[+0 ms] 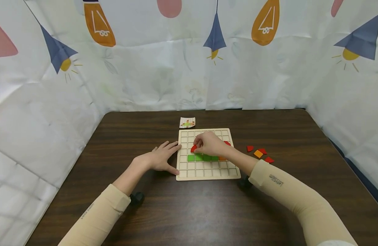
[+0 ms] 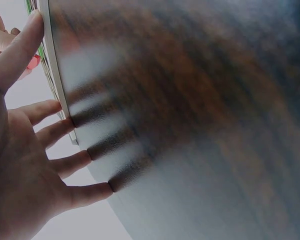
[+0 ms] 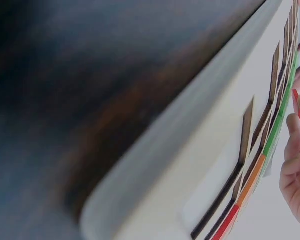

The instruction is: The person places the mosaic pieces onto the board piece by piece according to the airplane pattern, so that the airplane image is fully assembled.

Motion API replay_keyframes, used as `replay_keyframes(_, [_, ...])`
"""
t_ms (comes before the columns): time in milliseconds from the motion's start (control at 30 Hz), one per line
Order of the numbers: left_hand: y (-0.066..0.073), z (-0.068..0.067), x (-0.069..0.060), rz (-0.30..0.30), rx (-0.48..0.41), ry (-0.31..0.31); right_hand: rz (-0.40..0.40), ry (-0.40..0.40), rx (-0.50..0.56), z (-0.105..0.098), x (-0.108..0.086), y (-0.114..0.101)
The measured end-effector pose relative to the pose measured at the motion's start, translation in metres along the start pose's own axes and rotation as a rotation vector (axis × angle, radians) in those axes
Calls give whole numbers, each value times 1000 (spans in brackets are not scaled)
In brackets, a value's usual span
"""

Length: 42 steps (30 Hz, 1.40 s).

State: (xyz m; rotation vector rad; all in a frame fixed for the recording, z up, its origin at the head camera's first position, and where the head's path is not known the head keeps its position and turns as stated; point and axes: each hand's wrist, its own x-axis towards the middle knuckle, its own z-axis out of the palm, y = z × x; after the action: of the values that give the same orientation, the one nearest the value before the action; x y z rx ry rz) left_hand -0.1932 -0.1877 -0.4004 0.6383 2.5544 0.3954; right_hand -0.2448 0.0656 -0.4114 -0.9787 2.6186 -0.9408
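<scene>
A pale wooden grid board (image 1: pixel 204 173) lies on the dark table. My left hand (image 1: pixel 161 157) is spread at its left edge, with thumb and some fingertips touching the rim; in the left wrist view the fingers (image 2: pixel 92 195) are straight and apart. Over the board, my right hand (image 1: pixel 210 144) pinches a red piece with a curved edge (image 1: pixel 193 148) just above a row of green squares (image 1: pixel 202 158). An orange square (image 1: pixel 222 158) continues that row on the right. Another red piece (image 1: pixel 227 143) shows partly behind the right hand. The right wrist view shows the pinched red piece (image 3: pixel 296 104) edge-on.
Right of the board lie loose red pieces (image 1: pixel 250 148) and an orange square (image 1: pixel 258 153). A small card with a coloured grid pattern (image 1: pixel 187 122) lies behind the board. Printed white curtains (image 1: pixel 164 78) surround the table (image 1: pixel 189 212) at the back and sides.
</scene>
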Motion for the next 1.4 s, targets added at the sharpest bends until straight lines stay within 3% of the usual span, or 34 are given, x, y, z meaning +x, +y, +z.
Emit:
replay_keyframes(667, [-1,-1,-1,0,-5,-4,27,-39,-52,8,8,-11])
replay_keyframes(1400, [1,-1,-1,-6,-8,0,48,-65,-4,-10,-14,-1])
